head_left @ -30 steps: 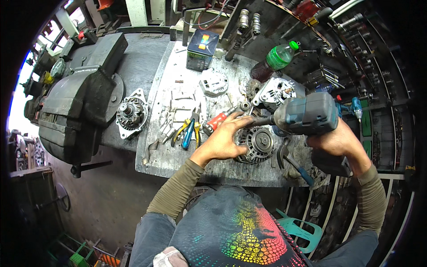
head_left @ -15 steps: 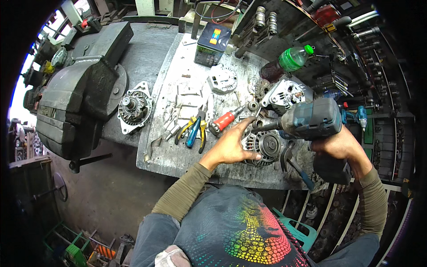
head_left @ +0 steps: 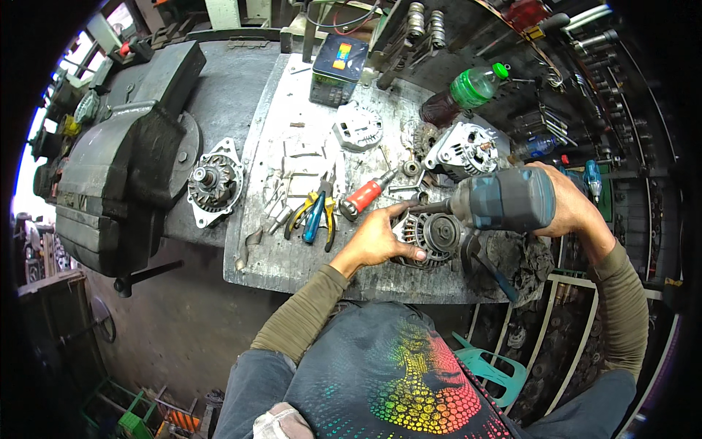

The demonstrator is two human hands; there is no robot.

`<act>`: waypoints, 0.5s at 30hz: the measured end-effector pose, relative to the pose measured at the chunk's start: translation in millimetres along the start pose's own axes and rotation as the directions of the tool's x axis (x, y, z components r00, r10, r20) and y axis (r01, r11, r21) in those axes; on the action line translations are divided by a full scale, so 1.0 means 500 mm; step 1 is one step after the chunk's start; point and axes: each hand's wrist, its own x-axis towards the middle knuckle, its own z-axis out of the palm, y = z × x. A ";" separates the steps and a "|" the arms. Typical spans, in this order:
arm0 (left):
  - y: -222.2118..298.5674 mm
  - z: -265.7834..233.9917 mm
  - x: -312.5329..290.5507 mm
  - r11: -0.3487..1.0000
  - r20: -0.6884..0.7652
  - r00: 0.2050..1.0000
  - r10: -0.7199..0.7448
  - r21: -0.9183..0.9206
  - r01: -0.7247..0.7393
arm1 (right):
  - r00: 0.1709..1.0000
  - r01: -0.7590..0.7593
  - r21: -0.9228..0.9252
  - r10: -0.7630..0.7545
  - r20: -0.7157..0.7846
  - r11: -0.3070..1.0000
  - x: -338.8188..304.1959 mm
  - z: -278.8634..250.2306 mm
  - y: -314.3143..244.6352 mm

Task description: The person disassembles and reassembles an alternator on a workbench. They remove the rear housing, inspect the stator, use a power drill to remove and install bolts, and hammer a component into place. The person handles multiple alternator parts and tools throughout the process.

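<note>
My left hand (head_left: 376, 238) is wrapped round the left side of an alternator (head_left: 411, 233), its thumb near the front edge. The alternator lies on the bench with its round grooved pulley (head_left: 442, 233) facing up. My right hand (head_left: 561, 201) grips a dark blue-grey cordless impact wrench (head_left: 510, 199), lying level, whose handle is mostly hidden. The wrench's nose and long socket point left, reaching the alternator's far edge close to my left fingertips. Whether the socket sits on a fastener I cannot tell. A hammer (head_left: 497, 276) with a blue handle lies right of the alternator.
Left of my hand lie a red cylindrical tool (head_left: 362, 197), pliers (head_left: 327, 212) and a blue-handled screwdriver (head_left: 314, 219). Behind stand alternator housings (head_left: 358, 126) (head_left: 462, 150), a green-capped bottle (head_left: 468, 89) and a black box (head_left: 338, 69). A large vise (head_left: 117, 175) and rotor assembly (head_left: 216, 183) stand left.
My right hand has swung up and away from me, rolling the impact wrench so its battery no longer shows. My left hand stays on the alternator. The whole view has shifted slightly.
</note>
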 end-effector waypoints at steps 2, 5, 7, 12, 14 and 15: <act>0.004 0.001 -0.002 0.999 -0.013 0.999 -0.043 -0.013 0.043 | 1.000 0.003 0.152 -0.007 0.027 0.988 0.012 -0.003 -0.017; 0.005 0.002 -0.005 0.993 0.002 0.999 -0.048 -0.112 0.048 | 0.926 -0.364 0.359 0.293 0.237 0.859 0.012 -0.005 -0.051; 0.005 0.004 -0.008 0.997 -0.029 0.999 -0.046 -0.070 0.043 | 0.871 -0.491 0.484 0.427 0.244 0.724 0.004 -0.002 -0.067; 0.006 0.007 -0.010 0.992 -0.015 0.997 -0.082 -0.093 0.080 | 0.894 -0.448 0.424 0.405 0.194 0.787 -0.016 0.009 -0.068; 0.008 0.005 -0.010 0.997 -0.029 0.997 -0.065 -0.033 0.064 | 0.940 -0.341 0.357 0.317 0.125 0.869 -0.016 0.007 -0.060; 0.009 0.005 -0.009 0.998 -0.039 0.998 -0.056 -0.002 0.056 | 0.937 -0.348 0.349 0.318 0.142 0.870 -0.015 0.004 -0.058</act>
